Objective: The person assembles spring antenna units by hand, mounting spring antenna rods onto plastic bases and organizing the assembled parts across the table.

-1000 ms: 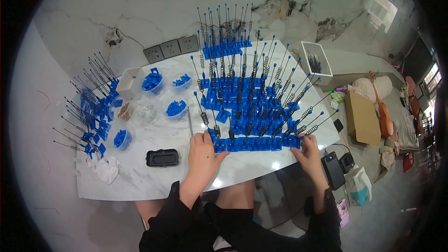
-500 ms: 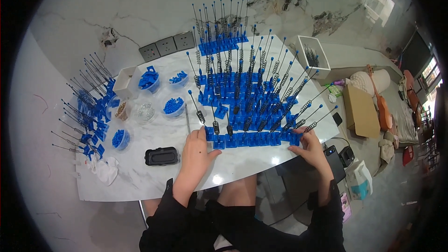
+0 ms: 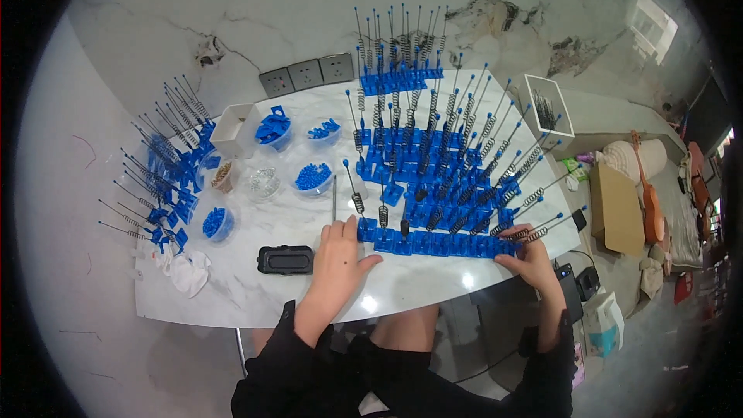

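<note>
A long row of blue blocks (image 3: 437, 244) lies along the near edge of the white marble surface (image 3: 255, 294), its long axis running left to right, and the thin spring rods standing in it point up and lean toward the far right. The left hand (image 3: 340, 255) rests flat, fingers spread, its grip wide and touching the row's left end. The right hand (image 3: 529, 259) curls at the right end; whether its grip clasps the end block cannot be told. A black case (image 3: 285, 259) lies just beside the left hand.
</note>
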`<state>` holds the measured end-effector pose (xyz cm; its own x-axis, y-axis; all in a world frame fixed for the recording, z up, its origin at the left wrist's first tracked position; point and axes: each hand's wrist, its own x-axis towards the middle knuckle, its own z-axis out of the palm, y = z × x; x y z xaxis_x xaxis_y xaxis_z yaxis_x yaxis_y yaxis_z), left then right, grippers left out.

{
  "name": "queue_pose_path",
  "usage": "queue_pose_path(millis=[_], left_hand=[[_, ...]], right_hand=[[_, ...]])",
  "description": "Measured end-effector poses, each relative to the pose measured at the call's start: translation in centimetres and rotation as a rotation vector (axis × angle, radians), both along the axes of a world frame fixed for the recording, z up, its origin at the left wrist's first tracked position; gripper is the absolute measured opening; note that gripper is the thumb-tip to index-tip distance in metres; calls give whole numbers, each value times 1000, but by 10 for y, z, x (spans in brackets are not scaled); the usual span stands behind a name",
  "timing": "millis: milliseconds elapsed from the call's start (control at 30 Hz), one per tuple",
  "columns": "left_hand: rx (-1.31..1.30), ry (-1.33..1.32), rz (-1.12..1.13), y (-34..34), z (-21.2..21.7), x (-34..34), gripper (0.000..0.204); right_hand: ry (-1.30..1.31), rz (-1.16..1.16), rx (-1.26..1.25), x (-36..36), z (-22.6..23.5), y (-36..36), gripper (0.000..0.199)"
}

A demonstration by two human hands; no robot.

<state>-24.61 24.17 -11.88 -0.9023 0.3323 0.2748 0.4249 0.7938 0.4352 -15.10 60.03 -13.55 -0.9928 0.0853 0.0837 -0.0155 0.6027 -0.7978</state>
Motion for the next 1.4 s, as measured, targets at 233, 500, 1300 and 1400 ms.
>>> queue_pose_path(millis=[233,500,1300,1400], left_hand=[[251,-93,12,-54,66,-38,40],[858,-395,64,-31,71,-147,39],[933,-605,183,32,5,-215,80],[1095,-898,157,40,28,-206,86]], right_hand=[[-244,-104,-506,13,10,67,53],[12,-144,-262,-95,-7,89,37],[133,-14,-527,-251,-49,65,14],[42,-16,-475,-245,-28,52,18]])
